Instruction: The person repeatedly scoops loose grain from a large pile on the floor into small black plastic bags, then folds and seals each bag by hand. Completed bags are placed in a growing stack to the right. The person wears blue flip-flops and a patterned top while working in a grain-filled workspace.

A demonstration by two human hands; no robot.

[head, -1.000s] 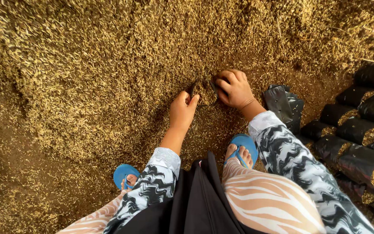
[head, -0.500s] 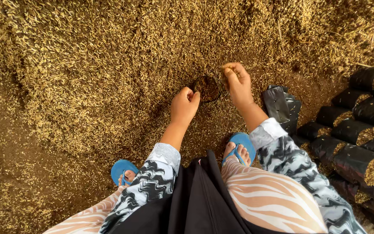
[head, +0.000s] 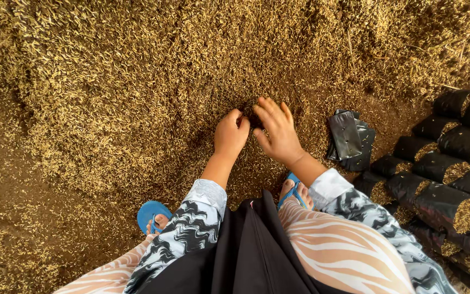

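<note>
We crouch over a floor heaped with golden rice husks (head: 137,81). Our left hand (head: 230,133) clenches a small dark bag (head: 250,115), while our right hand (head: 278,130), fingers loosely spread, touches its rim. Filled black bags (head: 452,185) lie stacked rightward.

Looks like a farm or plant nursery work spot, prob. a shed: big heap of rice husks (head: 137,81) covers the floor, w/ rows of filled black grow bags (head: 447,201) stacked beside it.
</note>
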